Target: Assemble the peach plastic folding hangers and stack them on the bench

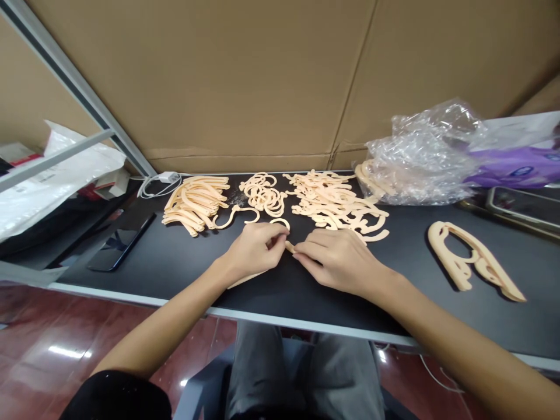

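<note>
Sleeve (116, 398), left hand (257, 249), right hand (339, 259) — holding hanger pieces (290, 247)

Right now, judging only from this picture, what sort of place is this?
Probably an indoor work corner, perhaps in a small workshop: a black table bears separate piles of cream pieces, a clear plastic bag lies at the right, and brown cardboard stands behind.

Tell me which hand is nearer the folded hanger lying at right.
Right. The right hand is left of the folded hanger; the left hand is farther left.
</note>
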The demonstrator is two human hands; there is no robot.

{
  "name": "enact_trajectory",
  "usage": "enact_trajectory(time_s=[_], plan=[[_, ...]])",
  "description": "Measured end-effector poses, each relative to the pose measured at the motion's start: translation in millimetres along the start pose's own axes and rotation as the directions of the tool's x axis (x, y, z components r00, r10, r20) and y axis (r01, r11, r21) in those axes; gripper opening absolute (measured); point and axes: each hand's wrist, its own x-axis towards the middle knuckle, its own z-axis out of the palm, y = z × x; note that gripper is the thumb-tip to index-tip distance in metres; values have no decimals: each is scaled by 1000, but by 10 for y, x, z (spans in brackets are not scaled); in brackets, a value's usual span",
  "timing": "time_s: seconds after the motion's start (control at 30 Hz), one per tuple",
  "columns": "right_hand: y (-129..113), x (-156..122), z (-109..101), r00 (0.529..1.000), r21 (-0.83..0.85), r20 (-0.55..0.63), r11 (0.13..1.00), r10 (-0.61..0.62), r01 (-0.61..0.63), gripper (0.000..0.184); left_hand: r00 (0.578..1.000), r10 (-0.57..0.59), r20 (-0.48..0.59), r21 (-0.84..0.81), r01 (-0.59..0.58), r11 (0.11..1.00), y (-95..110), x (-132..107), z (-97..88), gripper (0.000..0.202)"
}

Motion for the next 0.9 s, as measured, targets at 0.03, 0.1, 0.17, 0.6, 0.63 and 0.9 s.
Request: enact_trajectory(time_s=[0.03,0.1,0.17,0.6,0.63,0.9], plan=[[1,3,-2,1000,-1,-18,1000,-9,9,26,1000,-3,-21,-9,3,1000,3,1,0,17],[2,9,-8,998,3,-58,1000,-20,21,26,997,-41,-64,-53,38,998,17,9,-14,14],[0,12,-16,994,12,-109,1000,-23,25,24,988,-120,-101,-129,106,986,38,26,-41,6],[-27,6,-7,955,19,-287,997,-69,78,10,877,-350,331,-586,481,652,127,147,-153,38],[-21,7,2,956,25,-286,997,-58,68,9,881,-335,334,-597,473,649,120,152,-172,40],[134,28,-79,908,56,-371,981,195,-188,14,884,-354,305,-602,467,648,53,182,-253,37]])
